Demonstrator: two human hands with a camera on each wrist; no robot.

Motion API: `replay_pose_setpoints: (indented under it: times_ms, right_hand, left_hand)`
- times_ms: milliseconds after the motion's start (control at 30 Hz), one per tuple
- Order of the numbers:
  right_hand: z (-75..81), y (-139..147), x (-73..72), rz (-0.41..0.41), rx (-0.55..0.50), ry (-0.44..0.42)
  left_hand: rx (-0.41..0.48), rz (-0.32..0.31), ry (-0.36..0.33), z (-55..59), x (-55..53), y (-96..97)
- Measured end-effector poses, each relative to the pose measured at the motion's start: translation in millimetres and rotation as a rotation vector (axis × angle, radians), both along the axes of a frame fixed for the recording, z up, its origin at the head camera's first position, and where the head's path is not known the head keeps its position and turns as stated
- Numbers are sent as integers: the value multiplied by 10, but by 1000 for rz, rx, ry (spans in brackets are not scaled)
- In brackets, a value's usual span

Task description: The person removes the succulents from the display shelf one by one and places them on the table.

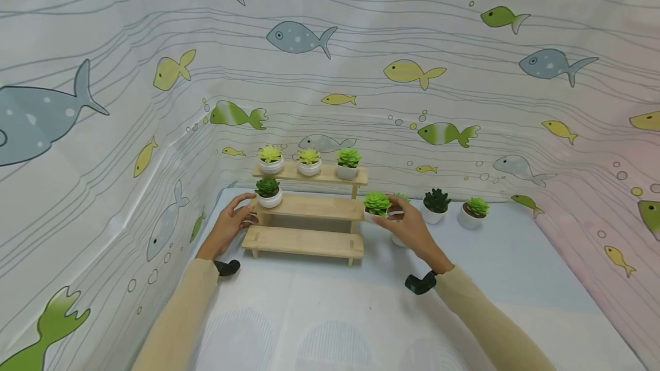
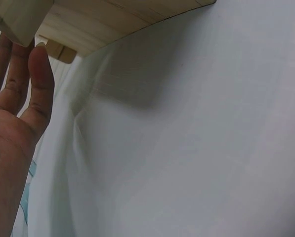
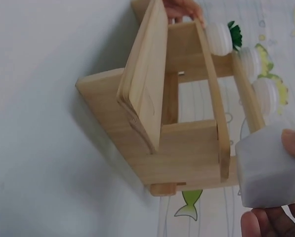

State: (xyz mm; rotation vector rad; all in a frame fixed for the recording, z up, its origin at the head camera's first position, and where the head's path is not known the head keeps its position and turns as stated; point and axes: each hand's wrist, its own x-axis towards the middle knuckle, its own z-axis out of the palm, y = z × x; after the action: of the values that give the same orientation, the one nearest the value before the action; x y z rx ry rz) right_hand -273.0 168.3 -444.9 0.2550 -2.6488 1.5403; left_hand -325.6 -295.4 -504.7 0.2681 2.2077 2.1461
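Observation:
A three-tier wooden plant stand (image 1: 309,206) stands near the back wall. My left hand (image 1: 230,223) holds its left end at the middle tier; in the left wrist view, fingers (image 2: 40,74) reach up behind the wood. Between thumb and fingers, my right hand (image 1: 407,225) pinches a bright green potted succulent (image 1: 377,203) by its white angular pot (image 3: 271,165), just off the middle tier's right end. A dark green succulent (image 1: 268,192) sits at that tier's left. On the top tier are two yellow-green succulents (image 1: 270,159) and a green one (image 1: 348,163).
Right of the stand, a dark succulent (image 1: 435,205) and a green succulent (image 1: 472,212) stand on the pale cloth (image 1: 515,256). Another potted plant (image 1: 399,240) is mostly hidden behind my right hand. Fish-printed sheets (image 1: 361,44) hang at the back and sides.

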Motion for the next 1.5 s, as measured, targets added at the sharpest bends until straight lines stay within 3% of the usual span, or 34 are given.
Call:
replay_pose_setpoints:
  times_ms: [333, 700, 1067, 1500]
  right_hand:
    - [-30, 191, 41, -24, -16, -23]
    - [-48, 443, 81, -23, -23, -68]
    - [-74, 721, 163, -35, -15, -89]
    - [-210, 1050, 188, -47, -5, -85]
  left_hand:
    - [-10, -17, 14, -9, 12, -8]
    - [-7, -9, -2, 57, 29, 17]
    - [-25, 21, 14, -129, -93, -15]
    - [-21, 20, 13, -147, -90, -30]
